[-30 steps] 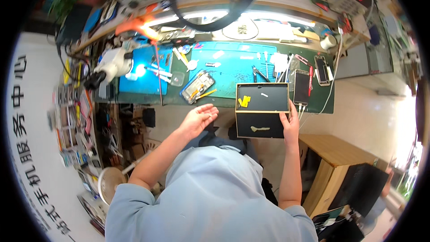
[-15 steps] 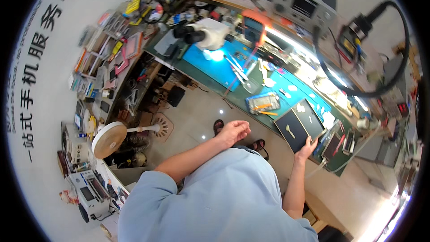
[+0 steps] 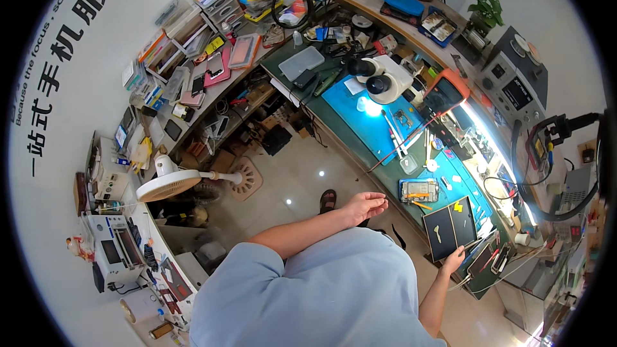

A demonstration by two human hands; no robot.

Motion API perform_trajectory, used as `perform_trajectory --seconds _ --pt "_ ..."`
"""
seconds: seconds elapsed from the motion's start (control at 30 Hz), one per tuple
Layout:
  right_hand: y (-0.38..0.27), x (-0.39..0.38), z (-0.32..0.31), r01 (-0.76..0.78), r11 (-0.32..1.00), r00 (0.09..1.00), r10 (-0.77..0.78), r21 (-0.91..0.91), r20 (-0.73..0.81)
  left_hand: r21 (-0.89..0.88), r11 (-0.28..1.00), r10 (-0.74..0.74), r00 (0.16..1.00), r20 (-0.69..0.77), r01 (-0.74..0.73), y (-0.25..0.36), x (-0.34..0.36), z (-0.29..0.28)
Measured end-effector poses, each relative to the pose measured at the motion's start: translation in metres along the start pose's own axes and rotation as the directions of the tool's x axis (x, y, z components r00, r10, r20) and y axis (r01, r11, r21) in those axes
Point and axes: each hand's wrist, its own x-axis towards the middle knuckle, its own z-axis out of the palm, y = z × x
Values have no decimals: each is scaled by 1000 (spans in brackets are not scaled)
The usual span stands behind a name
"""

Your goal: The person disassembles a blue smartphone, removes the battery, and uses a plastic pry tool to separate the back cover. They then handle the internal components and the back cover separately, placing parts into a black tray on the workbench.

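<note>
My left hand (image 3: 365,209) hovers in front of the bench edge, its fingertips pinched together; whatever may be between them is too small to make out. On the right, my right hand (image 3: 454,260) has its fingers closed at the near edge of a black tray (image 3: 432,231), which has a divider down its middle. A pale spoon-shaped piece (image 3: 437,234) lies in one half, and small yellow pieces (image 3: 457,207) are in the other. Beyond the tray sits an opened phone (image 3: 419,189) with an orange stick (image 3: 422,205) beside it.
A microscope (image 3: 385,80) stands over a lit blue mat (image 3: 347,97). An orange-framed meter (image 3: 445,92) and a grey bench power unit (image 3: 514,87) are behind. A black cable (image 3: 572,212) loops at the right. A white fan (image 3: 168,184) stands left, near crowded shelves.
My view has swung, so the bench now sits lower and further right and its far shelf shows more. My left hand stays pinched, and my right hand remains at the tray's edge.
</note>
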Motion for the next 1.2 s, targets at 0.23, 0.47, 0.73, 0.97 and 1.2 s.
perform_trajectory --seconds 0.23,0.47,0.73,0.97,1.2 --pt "-45 -39 -9 81 997 955 -78 0 -285 65 998 -6 999 51 3 16 6 -23" --pt "-204 -163 27 239 888 708 -436 393 555 309 949 16 986 167 -68 40 2 -32" --pt "-306 -251 75 353 836 421 -543 420 727 360 898 153 947 283 -253 78 -17 -55" --pt "-312 -266 112 403 828 332 -529 390 781 271 944 125 965 229 -187 103 -39 -85" --pt "-343 -269 124 526 765 278 -567 371 775 104 978 158 971 177 -179 105 -28 -97"
